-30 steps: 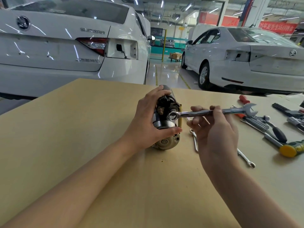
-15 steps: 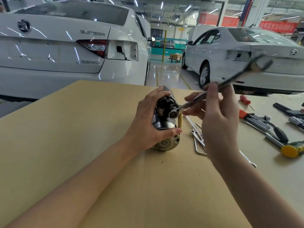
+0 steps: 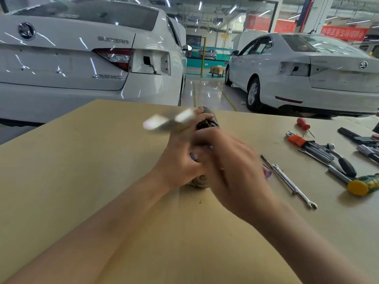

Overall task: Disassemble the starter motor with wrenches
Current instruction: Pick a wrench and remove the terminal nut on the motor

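Hands crowd together over a starter motor (image 3: pixel 206 119) that stands on a tan surface (image 3: pixel 82 160) in a car workshop. Only the motor's dark top and a sliver of its rounded metal base show between the hands. The left hand (image 3: pixel 180 160) wraps its fingers around the motor body, gripping it upright. The right hand (image 3: pixel 231 167) is smeared by motion blur; it lies across the near side of the motor, and whether its grip is closed around anything cannot be told. A wrench (image 3: pixel 168 121) appears as a bright blurred streak slanting up and to the left from the hands, caught mid-swing; its working end is hidden behind the fingers, so whether it sits on a fastener cannot be seen.

A spare wrench (image 3: pixel 293 186) lies on the surface to the right, with a yellow-headed mallet (image 3: pixel 361 185) and a set of hex keys (image 3: pixel 315 148) farther off. Two white cars stand behind.

Likely risks: a swing this fast could let the wrench slip off the nut, rounding it or striking the left fingers close beside it. The motor, steadied by one hand only, could also twist or topple under the torque.
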The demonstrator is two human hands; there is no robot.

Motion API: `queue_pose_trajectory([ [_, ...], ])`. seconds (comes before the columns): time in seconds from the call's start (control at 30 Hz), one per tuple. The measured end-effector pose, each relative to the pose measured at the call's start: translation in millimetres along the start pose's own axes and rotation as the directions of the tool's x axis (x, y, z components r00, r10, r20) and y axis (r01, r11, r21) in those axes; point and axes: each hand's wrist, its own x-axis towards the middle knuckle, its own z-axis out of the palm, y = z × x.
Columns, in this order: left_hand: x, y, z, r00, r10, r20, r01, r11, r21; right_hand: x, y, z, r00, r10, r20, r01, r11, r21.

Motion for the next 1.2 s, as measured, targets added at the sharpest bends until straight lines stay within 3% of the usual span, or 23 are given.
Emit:
queue_pose_trajectory([
  [0.03,1.3,2.5,-1.3,1.000,-0.001,-0.025,0.002,0.999,0.043,-7.5,-2.3,-1.0,0.973,0.165,-0.162,-0.148,0.983,0.108],
  [0.1,3.3,4.9,-7.5,1.000,0.001,-0.013,0.000,0.996,0.085,-11.9,0.5,-4.0,0.782,0.520,-0.343,-0.382,0.835,0.395],
  [0.17,1.1,7.3,-9.0,1.000,-0.029,0.009,0.028,0.997,0.078,-8.9,7.0,-11.4,0.559,0.770,-0.309,-0.477,0.603,0.639],
  [0.27,-1.1,10.6,-9.4,0.999,-0.054,0.006,0.053,0.996,0.071,-7.1,12.4,-20.3,0.331,0.936,-0.118,-0.442,0.264,0.857],
  [0.33,-0.1,11.4,-10.6,0.999,-0.050,0.002,0.050,0.995,0.081,-6.5,14.5,-21.7,0.263,0.963,-0.049,-0.380,0.150,0.913],
  [0.4,-0.5,8.7,-9.7,0.999,-0.040,0.007,0.039,0.996,0.081,-4.4,14.4,-22.9,0.237,0.971,-0.027,-0.349,0.111,0.931],
  [0.8,-0.2,9.1,-9.4,0.999,-0.032,-0.001,0.032,0.996,0.082,-6.1,19.7,-19.8,0.236,0.968,0.081,-0.331,0.001,0.944],
  [1.0,-0.5,8.4,-9.9,0.999,-0.032,-0.012,0.033,0.997,0.074,-5.8,19.6,-19.4,0.289,0.955,0.067,-0.331,0.034,0.943],
  [1.07,-0.5,7.8,-10.6,0.999,-0.039,-0.010,0.039,0.997,0.067,-5.7,17.4,-19.3,0.352,0.936,0.013,-0.358,0.122,0.926],
  [1.2,-0.5,6.3,-11.9,0.999,-0.035,-0.006,0.035,0.999,0.035,-3.0,14.5,-19.8,0.563,0.810,-0.161,-0.474,0.477,0.740],
])
